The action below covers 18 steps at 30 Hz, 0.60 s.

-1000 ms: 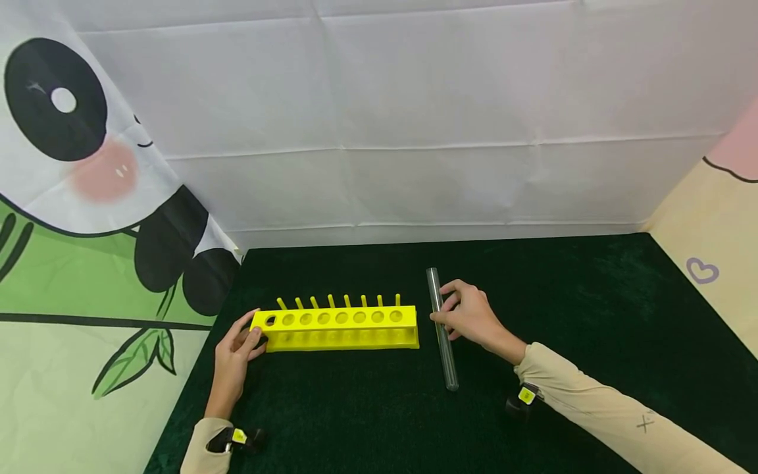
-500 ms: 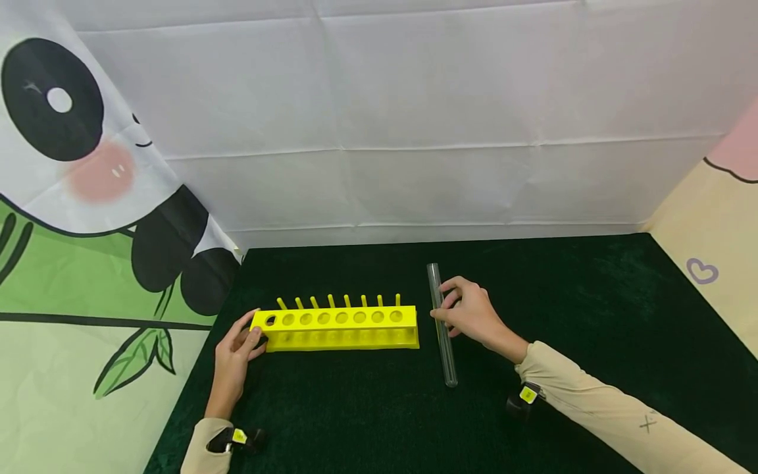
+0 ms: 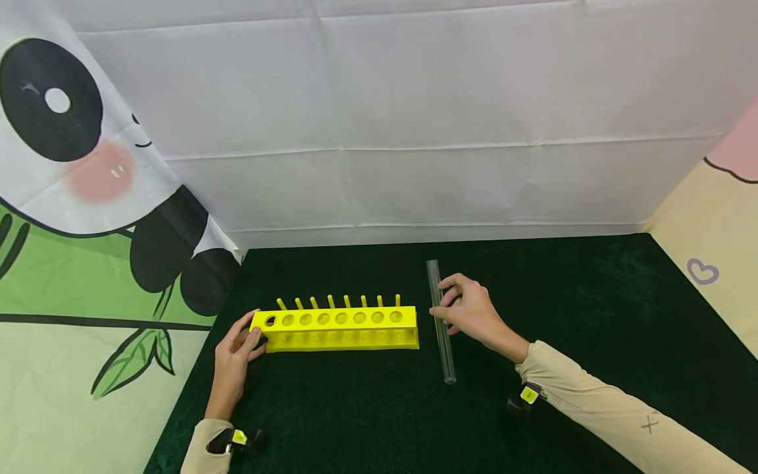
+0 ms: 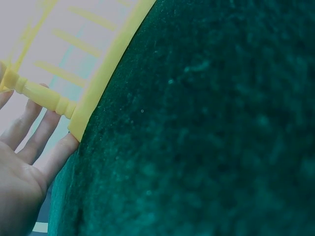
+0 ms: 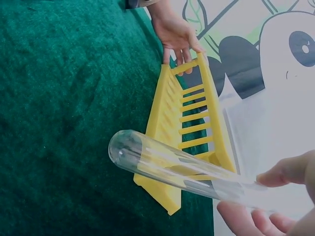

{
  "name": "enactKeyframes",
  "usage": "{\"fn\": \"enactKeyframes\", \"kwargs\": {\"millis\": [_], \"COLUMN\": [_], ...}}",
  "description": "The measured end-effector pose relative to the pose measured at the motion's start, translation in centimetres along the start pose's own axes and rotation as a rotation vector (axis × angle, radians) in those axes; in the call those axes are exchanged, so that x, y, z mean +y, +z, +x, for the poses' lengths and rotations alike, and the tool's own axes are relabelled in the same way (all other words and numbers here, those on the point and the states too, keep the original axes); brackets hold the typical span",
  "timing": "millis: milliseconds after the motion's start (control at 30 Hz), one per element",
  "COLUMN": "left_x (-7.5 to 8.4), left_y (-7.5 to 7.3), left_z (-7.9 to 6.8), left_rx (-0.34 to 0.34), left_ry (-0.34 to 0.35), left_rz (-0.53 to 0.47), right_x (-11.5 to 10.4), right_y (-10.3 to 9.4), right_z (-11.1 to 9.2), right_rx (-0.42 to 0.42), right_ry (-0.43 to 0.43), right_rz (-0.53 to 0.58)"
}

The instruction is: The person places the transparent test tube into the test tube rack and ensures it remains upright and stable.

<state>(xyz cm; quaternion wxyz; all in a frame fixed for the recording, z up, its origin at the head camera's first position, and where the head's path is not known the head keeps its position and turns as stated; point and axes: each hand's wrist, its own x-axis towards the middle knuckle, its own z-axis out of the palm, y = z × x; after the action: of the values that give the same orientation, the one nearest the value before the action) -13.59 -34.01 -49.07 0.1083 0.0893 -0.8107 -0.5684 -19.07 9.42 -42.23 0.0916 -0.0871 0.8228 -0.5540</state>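
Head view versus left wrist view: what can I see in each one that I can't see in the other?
Only the head view shows the right hand pinching a clear tube, and the purple heart outline at the right.

Only the left wrist view shows the ringed end post of the rack, close up, with fingers reaching past it.

Both share the left hand gripping one end of the yellow rack, and the dark green cloth.

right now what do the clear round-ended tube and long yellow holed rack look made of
The clear round-ended tube: smooth, glossy glass or plastic, see-through with bright streaks. The long yellow holed rack: probably smooth plastic, with even, opaque colour.
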Motion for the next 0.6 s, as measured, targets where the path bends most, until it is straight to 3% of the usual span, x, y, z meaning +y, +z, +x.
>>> {"fn": "enactKeyframes", "kwargs": {"millis": [600], "left_x": [-0.03], "left_y": [0.03], "left_z": [0.00], "left_rx": [-0.002], "left_ry": [-0.006], "left_rz": [0.003], "right_x": [-0.70], "right_y": [-0.21], "right_z": [-0.14], "right_rx": [0.027], "right_ry": [-0.055], "right_rz": [0.010]}}
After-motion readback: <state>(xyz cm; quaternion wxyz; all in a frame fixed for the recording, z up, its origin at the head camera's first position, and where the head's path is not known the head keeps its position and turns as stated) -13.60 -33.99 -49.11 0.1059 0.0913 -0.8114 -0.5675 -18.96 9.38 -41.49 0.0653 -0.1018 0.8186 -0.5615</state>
